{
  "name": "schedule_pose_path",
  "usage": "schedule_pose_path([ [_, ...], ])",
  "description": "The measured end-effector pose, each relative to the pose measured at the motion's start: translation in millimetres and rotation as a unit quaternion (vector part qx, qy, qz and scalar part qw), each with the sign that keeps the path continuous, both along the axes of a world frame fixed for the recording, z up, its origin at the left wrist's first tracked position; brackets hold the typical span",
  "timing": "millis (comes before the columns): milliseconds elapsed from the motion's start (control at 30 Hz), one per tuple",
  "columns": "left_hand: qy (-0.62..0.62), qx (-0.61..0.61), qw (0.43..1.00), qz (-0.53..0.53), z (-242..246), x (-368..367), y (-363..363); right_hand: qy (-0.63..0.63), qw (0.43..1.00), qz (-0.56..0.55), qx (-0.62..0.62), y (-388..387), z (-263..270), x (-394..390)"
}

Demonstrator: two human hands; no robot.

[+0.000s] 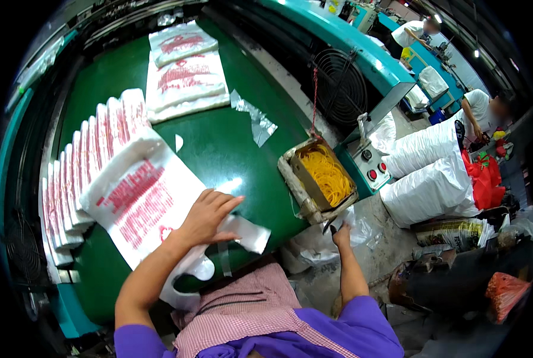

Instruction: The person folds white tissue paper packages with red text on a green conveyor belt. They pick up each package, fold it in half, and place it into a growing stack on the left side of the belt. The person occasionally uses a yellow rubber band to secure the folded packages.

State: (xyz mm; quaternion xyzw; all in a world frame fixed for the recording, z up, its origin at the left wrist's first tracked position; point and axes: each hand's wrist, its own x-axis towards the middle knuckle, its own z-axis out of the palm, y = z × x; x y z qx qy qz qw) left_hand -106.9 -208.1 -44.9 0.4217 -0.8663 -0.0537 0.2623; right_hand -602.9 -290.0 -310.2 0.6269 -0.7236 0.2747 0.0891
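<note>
A stack of white plastic T-shirt bags (145,192) with red print lies slanted on the green conveyor belt (248,179). My left hand (210,217) rests palm down near its handle end, thumb spread from the fingers. Beneath and beside that hand, the handle strips (253,235) stretch toward the belt's front edge, with a rounded cut-out between them. Off the belt to the right, my right hand (343,235) grips a small black-handled cutting tool (331,227), seemingly scissors; its blades are hard to make out. Crumpled clear plastic film (358,223) lies close behind this hand.
Folded bag bundles (92,147) line the belt's left side; flat bag stacks (188,80) lie farther back. Film scraps (257,118) are on the belt. A box of yellow rubber bands (324,174) adjoins a button control box (369,165). White sacks (432,183) and two people stand beyond.
</note>
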Motion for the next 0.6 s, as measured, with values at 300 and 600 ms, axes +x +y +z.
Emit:
schedule_pose_path([
  [300, 0.300, -0.047, 0.724, 0.620, -70.3, 135.1, 160.2, -0.354, 0.821, 0.334, 0.300, 69.4, 220.9, 148.3],
  [600, 0.547, 0.119, 0.618, 0.552, -95.4, 223.4, 127.0, -0.128, 0.779, 0.571, 0.223, 18.6, 233.4, 356.5],
])
